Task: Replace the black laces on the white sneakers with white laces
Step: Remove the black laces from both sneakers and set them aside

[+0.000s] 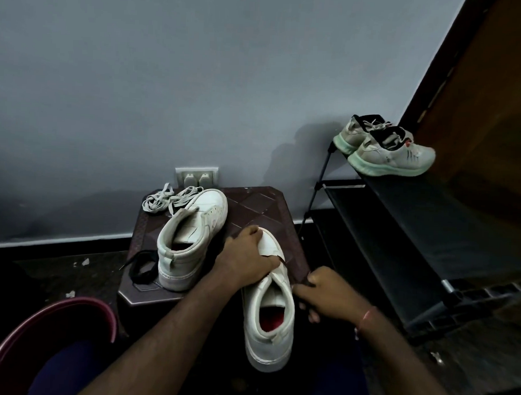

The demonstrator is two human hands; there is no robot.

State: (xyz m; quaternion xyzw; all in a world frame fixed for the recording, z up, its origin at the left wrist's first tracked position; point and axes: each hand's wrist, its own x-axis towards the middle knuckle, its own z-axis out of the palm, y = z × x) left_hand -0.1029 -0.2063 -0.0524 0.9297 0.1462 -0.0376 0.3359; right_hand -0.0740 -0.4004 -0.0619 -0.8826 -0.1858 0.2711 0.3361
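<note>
- Left hand grips the near sneaker across its front, at the edge of the surface; right hand pinches the black lace leaving an eyelet.
- The lace is best drawn straight outward while the shoe is held firm; white laces lie beyond the far sneaker.
- Maroon tub: contents not visible.

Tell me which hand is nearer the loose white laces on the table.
Left. The left hand grips the near sneaker at its front, closer to the white laces. The right hand pinches a black lace on that sneaker's far side, farther away.
</note>
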